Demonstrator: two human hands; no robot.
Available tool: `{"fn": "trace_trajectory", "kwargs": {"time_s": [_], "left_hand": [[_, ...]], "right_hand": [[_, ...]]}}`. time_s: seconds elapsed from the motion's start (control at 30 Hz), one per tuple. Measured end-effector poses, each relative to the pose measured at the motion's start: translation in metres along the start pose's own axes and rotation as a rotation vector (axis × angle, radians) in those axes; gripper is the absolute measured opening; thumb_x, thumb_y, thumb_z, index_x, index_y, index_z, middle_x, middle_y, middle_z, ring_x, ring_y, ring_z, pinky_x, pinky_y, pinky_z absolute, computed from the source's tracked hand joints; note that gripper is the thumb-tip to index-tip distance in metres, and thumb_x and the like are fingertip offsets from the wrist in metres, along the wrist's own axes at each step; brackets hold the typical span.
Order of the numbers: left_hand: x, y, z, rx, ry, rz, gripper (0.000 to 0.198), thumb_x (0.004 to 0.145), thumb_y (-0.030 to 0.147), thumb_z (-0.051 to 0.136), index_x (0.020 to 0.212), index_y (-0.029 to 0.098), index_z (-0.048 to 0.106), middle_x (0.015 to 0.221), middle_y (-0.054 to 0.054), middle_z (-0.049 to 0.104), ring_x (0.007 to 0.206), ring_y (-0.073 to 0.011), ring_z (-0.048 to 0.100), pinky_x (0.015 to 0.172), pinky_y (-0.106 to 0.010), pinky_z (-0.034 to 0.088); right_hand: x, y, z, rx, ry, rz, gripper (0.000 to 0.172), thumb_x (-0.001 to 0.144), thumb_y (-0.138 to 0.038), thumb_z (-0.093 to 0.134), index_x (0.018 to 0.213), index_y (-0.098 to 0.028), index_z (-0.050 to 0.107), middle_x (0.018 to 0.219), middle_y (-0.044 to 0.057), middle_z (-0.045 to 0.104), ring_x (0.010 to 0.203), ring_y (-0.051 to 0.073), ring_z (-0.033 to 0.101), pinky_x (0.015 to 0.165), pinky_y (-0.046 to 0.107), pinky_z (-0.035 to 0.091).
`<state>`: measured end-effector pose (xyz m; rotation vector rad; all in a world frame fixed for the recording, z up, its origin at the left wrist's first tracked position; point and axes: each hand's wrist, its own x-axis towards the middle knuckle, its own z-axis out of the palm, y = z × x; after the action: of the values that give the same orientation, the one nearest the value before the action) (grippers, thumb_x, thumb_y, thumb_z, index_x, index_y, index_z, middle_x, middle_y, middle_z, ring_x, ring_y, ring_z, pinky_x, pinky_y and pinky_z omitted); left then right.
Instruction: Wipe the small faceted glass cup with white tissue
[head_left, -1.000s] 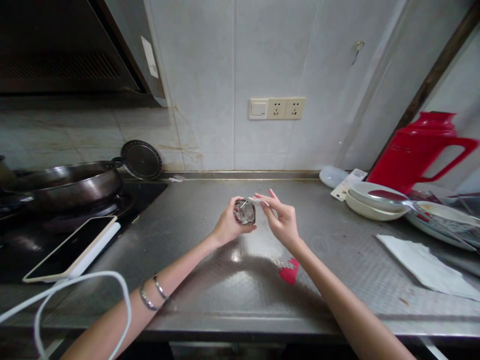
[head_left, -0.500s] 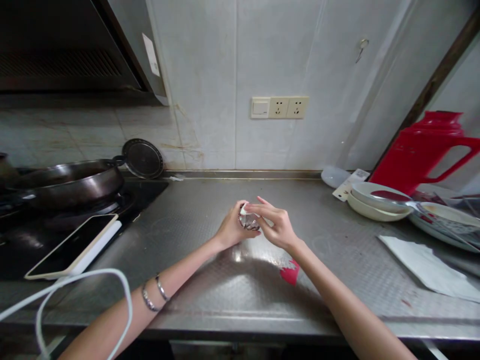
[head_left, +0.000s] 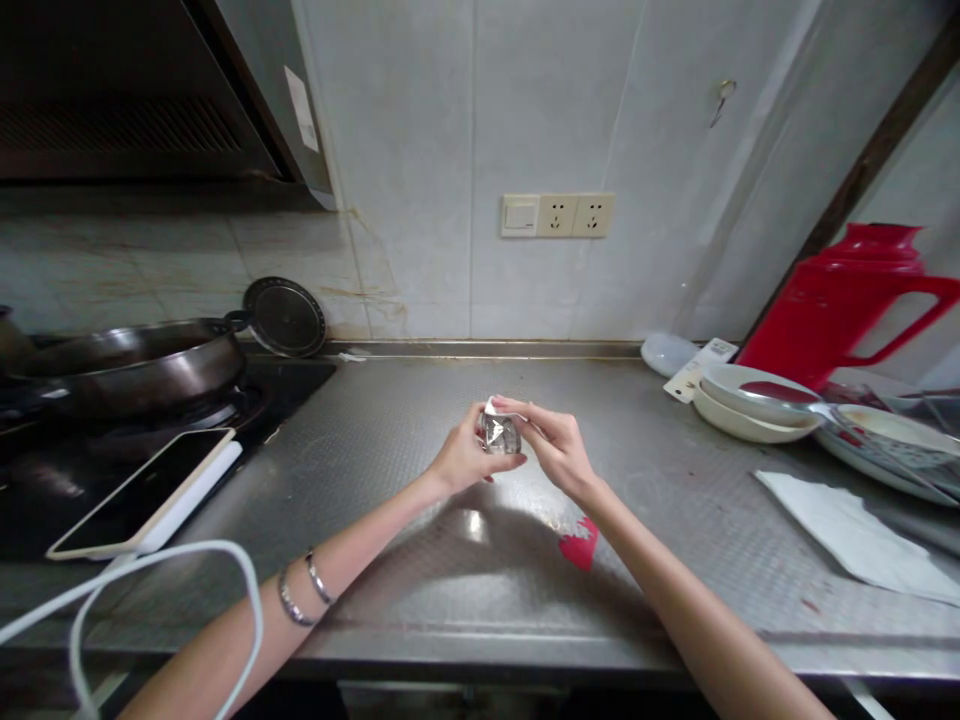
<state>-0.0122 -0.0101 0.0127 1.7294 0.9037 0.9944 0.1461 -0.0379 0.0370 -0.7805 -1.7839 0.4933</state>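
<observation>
My left hand (head_left: 459, 458) is wrapped round a small clear glass (head_left: 501, 436) with a faceted, shiny side, above the middle of the steel counter. At the glass's rim, the fingers of my right hand (head_left: 559, 442) are pinched on a small white piece (head_left: 491, 406) that looks like tissue. Fingers hide most of this piece and part of the glass. Below the hands, a torn bit of red paper or film (head_left: 579, 546) lies on the counter.
At left, a steel pan (head_left: 142, 365) and a phone (head_left: 142, 495) with a white cable (head_left: 247, 580) are on the black stove. To the right are stacked bowls (head_left: 754, 415), a red thermos jug (head_left: 840, 310) and a folded white tissue (head_left: 855, 535). The counter (head_left: 420, 590) ends near my body.
The glass has turned upright, so more of its side shows. My right hand's fingers have shifted slightly along the rim. Both arms stay almost in place.
</observation>
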Motion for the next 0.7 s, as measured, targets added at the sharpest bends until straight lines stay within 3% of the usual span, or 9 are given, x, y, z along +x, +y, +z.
{"fn": "trace_trajectory", "kwargs": {"time_s": [0.2, 0.3, 0.47, 0.7], "left_hand": [[0.0025, -0.0008, 0.0009, -0.059, 0.017, -0.026, 0.066, 0.061, 0.034, 0.079, 0.116, 0.02, 0.046, 0.089, -0.002, 0.06, 0.07, -0.0143, 0.059, 0.039, -0.017, 0.048], [0.0036, -0.0025, 0.0006, -0.058, 0.014, -0.062, 0.063, 0.063, 0.032, 0.077, 0.116, 0.018, 0.046, 0.086, -0.002, 0.059, 0.066, -0.013, 0.057, 0.037, -0.017, 0.047], [0.0041, -0.0052, 0.0007, 0.065, 0.052, -0.044, 0.067, 0.061, 0.039, 0.077, 0.118, 0.019, 0.048, 0.089, -0.002, 0.059, 0.066, -0.0139, 0.058, 0.035, -0.017, 0.046], [0.0049, -0.0082, -0.0051, 0.141, 0.076, -0.057, 0.06, 0.061, 0.036, 0.077, 0.111, 0.018, 0.049, 0.091, -0.004, 0.062, 0.066, -0.0165, 0.061, 0.032, -0.017, 0.044]], "right_hand": [[-0.0034, 0.0028, -0.0018, -0.132, -0.093, -0.219, 0.032, 0.092, -0.023, 0.041, 0.114, -0.027, 0.065, 0.121, 0.003, 0.065, 0.117, 0.021, 0.057, 0.106, 0.043, 0.041], [-0.0037, 0.0049, -0.0008, -0.171, -0.12, -0.272, 0.034, 0.092, -0.02, 0.04, 0.115, -0.027, 0.063, 0.12, 0.004, 0.065, 0.116, 0.021, 0.058, 0.105, 0.044, 0.043], [-0.002, 0.0066, 0.0033, -0.304, -0.046, -0.331, 0.039, 0.088, -0.013, 0.038, 0.118, -0.025, 0.06, 0.117, 0.006, 0.067, 0.117, 0.021, 0.058, 0.107, 0.05, 0.039], [-0.0028, 0.0043, 0.004, -0.425, -0.163, -0.459, 0.036, 0.085, -0.011, 0.042, 0.114, -0.02, 0.061, 0.11, 0.01, 0.069, 0.115, 0.022, 0.059, 0.106, 0.05, 0.039]]}}
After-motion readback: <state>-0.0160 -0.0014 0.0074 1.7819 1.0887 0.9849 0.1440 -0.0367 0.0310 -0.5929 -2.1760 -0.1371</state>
